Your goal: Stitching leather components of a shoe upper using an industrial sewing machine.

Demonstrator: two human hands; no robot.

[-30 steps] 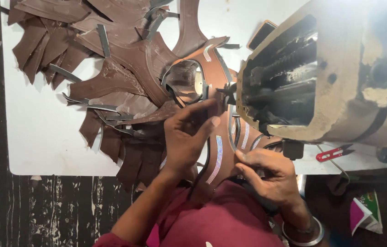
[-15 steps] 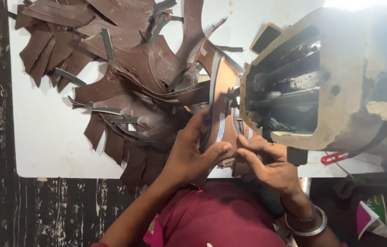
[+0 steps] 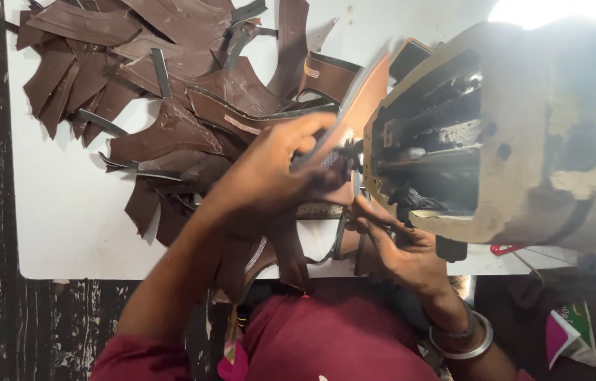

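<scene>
Right hand, nearest the viewer, lies just below the sewing machine head, fingers curled; whether its grip grasps anything cannot be told. Left hand, left of the machine, grasps a brown leather piece touching the machine. Farther left, cut brown leather pieces cover the white surface.
</scene>
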